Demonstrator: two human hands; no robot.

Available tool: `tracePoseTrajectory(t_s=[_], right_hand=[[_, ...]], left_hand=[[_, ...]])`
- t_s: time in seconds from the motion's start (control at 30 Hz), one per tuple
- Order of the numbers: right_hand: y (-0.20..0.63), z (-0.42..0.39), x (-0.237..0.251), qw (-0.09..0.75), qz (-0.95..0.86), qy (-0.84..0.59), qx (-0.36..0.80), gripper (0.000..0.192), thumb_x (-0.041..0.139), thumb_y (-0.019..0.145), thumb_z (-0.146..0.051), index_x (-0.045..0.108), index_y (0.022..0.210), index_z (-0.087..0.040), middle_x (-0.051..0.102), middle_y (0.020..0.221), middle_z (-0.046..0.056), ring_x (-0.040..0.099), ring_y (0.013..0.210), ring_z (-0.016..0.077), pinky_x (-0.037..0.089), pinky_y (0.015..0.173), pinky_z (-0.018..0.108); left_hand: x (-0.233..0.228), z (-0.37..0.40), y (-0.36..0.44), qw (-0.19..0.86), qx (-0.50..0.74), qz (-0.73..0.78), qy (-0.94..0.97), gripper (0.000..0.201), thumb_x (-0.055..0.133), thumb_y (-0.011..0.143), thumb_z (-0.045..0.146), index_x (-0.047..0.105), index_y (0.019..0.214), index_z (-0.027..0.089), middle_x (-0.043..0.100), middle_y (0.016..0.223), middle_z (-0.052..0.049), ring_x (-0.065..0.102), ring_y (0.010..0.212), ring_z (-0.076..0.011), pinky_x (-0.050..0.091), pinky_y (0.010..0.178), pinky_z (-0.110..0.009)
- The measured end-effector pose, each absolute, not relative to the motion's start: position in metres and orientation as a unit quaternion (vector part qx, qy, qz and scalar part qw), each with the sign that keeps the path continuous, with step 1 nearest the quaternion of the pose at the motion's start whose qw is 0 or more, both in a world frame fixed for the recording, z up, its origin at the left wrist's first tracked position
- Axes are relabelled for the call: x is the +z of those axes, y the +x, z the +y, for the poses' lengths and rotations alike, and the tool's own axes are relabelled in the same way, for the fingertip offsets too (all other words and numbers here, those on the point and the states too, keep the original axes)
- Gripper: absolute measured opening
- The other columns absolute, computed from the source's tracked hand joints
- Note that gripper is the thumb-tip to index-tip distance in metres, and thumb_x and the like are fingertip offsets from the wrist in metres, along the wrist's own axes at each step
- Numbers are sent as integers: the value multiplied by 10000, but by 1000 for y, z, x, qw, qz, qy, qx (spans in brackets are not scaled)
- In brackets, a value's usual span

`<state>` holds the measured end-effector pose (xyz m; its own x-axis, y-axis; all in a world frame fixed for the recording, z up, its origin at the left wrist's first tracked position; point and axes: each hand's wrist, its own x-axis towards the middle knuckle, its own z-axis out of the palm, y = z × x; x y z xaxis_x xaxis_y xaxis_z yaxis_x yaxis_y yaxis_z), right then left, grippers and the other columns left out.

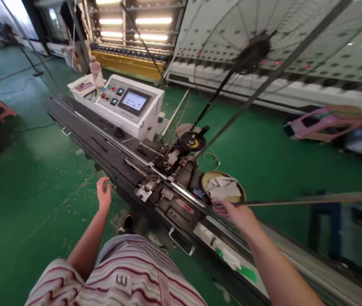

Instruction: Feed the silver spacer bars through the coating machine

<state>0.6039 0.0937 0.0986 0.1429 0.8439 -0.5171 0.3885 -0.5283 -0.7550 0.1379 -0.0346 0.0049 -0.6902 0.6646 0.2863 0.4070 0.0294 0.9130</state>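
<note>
My left hand (103,191) hangs in the air beside the near edge of a long dark machine bench (98,144). Its fingers are loosely curled and apart, with nothing visible in them. Over the bench's right part, my right hand (235,214) has its fingers closed round the end of a long, thin grey strip (311,199) that runs off to the right. The fingertips are partly hidden at the metal rail (184,192) along the bench. To the left of this hand sits a cluster of metal clamps and fittings (149,187) with a black wheel (192,141) behind.
A white control box (130,106) with a lit screen stands on the bench, a bottle (96,72) beside it. Behind the bench are a yellow round tub (241,193) holding cloth and a large wire reel (254,51). Handles (181,244) jut from the front. A pink stool (327,123) lies at right.
</note>
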Motion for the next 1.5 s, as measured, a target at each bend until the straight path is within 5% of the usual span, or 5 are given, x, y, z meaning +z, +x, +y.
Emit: tracePoseTrajectory(t_s=[0.83,1.0,1.13,1.37,1.5], right_hand=[[257,208,110,313,-485,-595,559,209,593,774,-268,752,835,-145,686,603,50,669,551,163,586,554,250],[304,197,139,332,-474,-579,574,212,565,757,-229,748,799,-132,706,634,70,692,584,163,568,533,210],[388,163,175,344,-453,-557,605,234,578,769,-249,753,835,-109,740,724,106,730,677,191,596,600,224],[543,80,182,369,-377,-562,637,289,549,890,-339,736,865,-120,755,799,125,744,757,196,610,680,241],[628,38,164,431,-333,-581,605,389,576,902,-498,701,1023,-150,751,802,120,742,788,227,605,708,302]], left_hand=[[6,-25,-7,200,595,694,353,201,595,849,212,712,1012,230,600,1227,-108,563,1187,-269,507,983,-464],[41,37,20,266,634,645,334,370,633,839,209,620,1208,229,570,1350,-105,516,1283,-238,400,1118,-455],[71,87,71,378,642,599,293,662,629,879,300,353,1477,230,488,1476,-162,523,1317,-226,391,1128,-449],[131,95,240,554,629,437,327,1017,729,836,365,-6,1528,490,456,1528,-99,611,1241,-265,565,871,-374],[155,67,345,574,603,381,403,1128,759,819,374,-129,1503,502,499,1488,-124,677,1136,-265,597,751,-296]])
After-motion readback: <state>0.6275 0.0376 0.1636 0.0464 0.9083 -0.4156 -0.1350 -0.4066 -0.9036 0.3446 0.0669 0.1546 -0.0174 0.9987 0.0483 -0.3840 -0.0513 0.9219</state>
